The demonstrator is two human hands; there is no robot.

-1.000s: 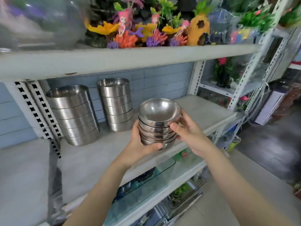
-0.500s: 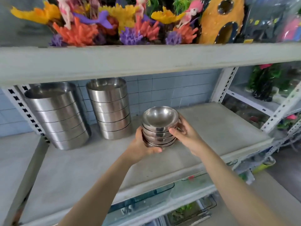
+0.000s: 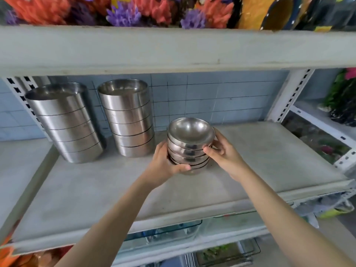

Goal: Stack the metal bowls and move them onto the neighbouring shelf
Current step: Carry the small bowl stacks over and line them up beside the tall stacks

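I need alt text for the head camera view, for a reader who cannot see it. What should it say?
Two bare hands, the left hand and the right hand, hold a stack of small metal bowls at a grey shelf. Two taller stacks of straight-sided metal bowls stand further left, before a blue tiled wall. Colourful plastic corals fill the shelf above.

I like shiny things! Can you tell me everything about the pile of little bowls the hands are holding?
The pile of bowls is about five small round bowls, nested one inside another and all facing up. They look like shiny silver metal, and the top one is empty. The pile stands upright, low over or just on the grey shelf, right of two taller bowl stacks. The left hand grips its left side and bottom; the right hand presses its right side with its fingers.
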